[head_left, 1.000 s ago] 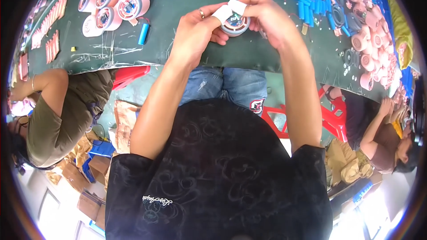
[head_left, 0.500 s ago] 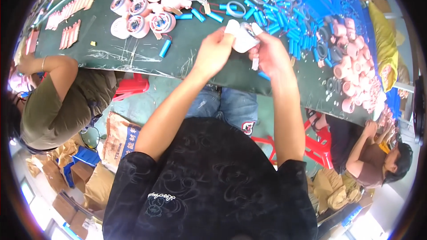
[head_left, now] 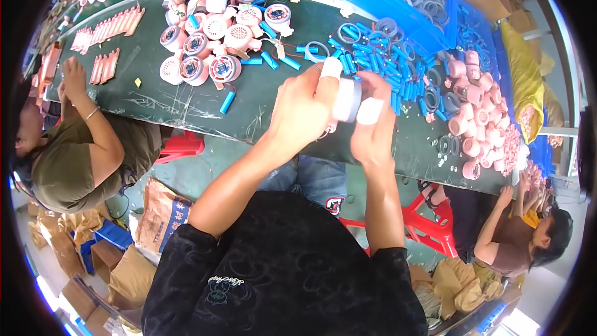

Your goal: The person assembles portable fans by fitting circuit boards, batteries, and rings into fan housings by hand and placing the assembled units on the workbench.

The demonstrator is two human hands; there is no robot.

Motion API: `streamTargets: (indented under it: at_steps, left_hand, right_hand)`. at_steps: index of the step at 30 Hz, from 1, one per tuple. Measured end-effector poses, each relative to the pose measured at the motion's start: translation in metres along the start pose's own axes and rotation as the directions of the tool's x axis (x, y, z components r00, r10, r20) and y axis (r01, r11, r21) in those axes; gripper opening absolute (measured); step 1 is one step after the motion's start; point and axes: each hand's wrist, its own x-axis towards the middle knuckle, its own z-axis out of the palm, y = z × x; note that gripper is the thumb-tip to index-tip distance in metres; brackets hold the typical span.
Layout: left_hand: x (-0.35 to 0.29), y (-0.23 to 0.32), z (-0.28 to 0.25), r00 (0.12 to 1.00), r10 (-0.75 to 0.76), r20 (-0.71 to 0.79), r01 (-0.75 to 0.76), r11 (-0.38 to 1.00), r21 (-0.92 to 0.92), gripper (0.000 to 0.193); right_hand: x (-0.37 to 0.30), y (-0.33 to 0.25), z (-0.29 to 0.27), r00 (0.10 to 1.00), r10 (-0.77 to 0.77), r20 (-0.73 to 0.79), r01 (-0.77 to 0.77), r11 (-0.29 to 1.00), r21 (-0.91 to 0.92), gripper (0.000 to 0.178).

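Both my hands grip a round, pale pink fan housing (head_left: pixel 344 98) with a grey ring round its edge, held side-on above the table's near edge. My left hand (head_left: pixel 295 112) is closed round its left side, and a white cover sits on that thumb. On the ring side my right hand (head_left: pixel 374 134) presses with its thumb, which also wears a white cover; its fingers curl behind. The inside of the housing is turned out of sight. Just beyond my hands lie a loose grey ring (head_left: pixel 317 51) and a heap of blue cylindrical batteries (head_left: pixel 407 90).
On the dark green table (head_left: pixel 261 109), pink fan housings (head_left: pixel 214 28) are piled at the left and more pink housings (head_left: pixel 479 112) at the right. A blue bin (head_left: pixel 385 0) of grey rings stands at the back. Co-workers sit on both sides, near red stools (head_left: pixel 435 227).
My hands have come nearer to me with the housing, turning it from its face partly showing to side-on. The head view has shifted, showing more of the blue bin.
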Motion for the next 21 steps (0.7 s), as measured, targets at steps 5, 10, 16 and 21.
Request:
streamTargets:
  at_steps: [5, 10, 16, 21]
  left_hand:
    - [-0.012, -0.021, 0.02, 0.935, 0.305, -0.18, -0.276, 0.946, 0.169, 0.04]
    - [-0.005, -0.04, 0.02, 0.891, 0.426, -0.157, -0.379, 0.888, 0.259, 0.035]
    - [0.0, -0.027, 0.012, 0.992, 0.122, 0.03, -0.123, 0.991, 0.057, 0.042]
    - [0.009, -0.026, 0.008, 0.997, -0.082, 0.014, 0.083, 0.996, -0.046, 0.043]
  right_hand:
    - [-0.003, 0.0, 0.009, 0.989, -0.11, -0.101, 0.092, 0.981, -0.172, 0.042]
    - [-0.006, 0.001, 0.017, 0.99, -0.03, -0.141, 0.017, 0.995, -0.096, 0.04]
    - [-0.007, 0.011, 0.008, 0.944, 0.328, 0.02, -0.326, 0.928, 0.179, 0.055]
    - [-0.014, 0.019, 0.012, 0.86, 0.483, 0.163, -0.506, 0.767, 0.394, 0.067]
